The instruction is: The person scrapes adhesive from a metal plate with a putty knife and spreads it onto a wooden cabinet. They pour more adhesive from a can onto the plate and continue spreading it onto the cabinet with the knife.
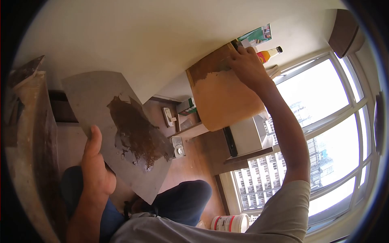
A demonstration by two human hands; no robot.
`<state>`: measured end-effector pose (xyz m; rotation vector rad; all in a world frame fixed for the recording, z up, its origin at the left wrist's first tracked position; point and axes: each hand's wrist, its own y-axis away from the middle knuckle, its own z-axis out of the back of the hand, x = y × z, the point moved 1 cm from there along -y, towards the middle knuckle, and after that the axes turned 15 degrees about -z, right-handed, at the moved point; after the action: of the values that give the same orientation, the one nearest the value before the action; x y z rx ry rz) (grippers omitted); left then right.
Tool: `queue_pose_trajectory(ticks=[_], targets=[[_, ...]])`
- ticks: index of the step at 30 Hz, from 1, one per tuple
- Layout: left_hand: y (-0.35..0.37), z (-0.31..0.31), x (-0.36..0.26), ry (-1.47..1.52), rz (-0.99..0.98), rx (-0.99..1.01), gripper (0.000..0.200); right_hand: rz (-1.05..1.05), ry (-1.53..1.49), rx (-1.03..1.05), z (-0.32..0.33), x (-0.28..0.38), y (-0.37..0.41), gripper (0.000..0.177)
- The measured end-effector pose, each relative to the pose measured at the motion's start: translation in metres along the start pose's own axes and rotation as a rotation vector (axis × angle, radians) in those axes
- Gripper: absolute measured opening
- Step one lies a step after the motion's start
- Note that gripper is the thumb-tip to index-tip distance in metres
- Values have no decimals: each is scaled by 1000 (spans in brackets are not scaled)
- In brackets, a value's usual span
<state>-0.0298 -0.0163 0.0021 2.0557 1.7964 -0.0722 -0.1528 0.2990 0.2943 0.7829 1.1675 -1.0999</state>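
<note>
My left hand grips the lower left edge of a thin grey sheet, thumb on top and fingers underneath. A thick, wet patch of dark brown glue lies across the sheet's middle and lower right. My right hand is closed over a flat spreader, mostly hidden by the fingers, against a wooden board. The board is dark and wet-looking along its far edge, light tan and dry-looking over the rest.
Beyond the board stand a bottle with an orange label and a green box. A white bucket sits on the floor by my knee. Windows fill the right side; a worn wooden piece stands at left.
</note>
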Motion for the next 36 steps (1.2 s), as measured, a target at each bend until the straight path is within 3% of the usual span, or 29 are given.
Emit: queue_pose_trajectory(ticks=[1, 5, 7, 17, 19, 23, 28, 31, 36], targets=[[-2, 4, 2, 24, 14, 22, 57, 17, -21, -146, -4, -2, 1, 25], [-5, 6, 4, 26, 17, 48, 58, 53, -94, -282, -33, -3, -28, 23], [-4, 6, 3, 16, 18, 18, 58, 51, -23, -268, -51, -2, -44, 11], [-3, -2, 5, -1, 10, 3, 61, 37, 34, -209, -67, -3, -59, 13], [-3, -4, 6, -16, 0, -7, 60, -27, 47, 23, -56, -1, -58, 16], [-1, -3, 3, -24, 6, -15, 60, -56, 8, -135, -54, 2, -30, 15], [-1, 0, 1, -20, -10, -2, 58, -45, 101, 176, -13, 12, 22, 16], [0, 1, 0, 6, -4, 2, 57, 31, 57, -2, -3, 10, 51, 16], [2, -1, 0, 12, 6, 19, 56, 2, 12, 0, 25, 14, 41, 16]])
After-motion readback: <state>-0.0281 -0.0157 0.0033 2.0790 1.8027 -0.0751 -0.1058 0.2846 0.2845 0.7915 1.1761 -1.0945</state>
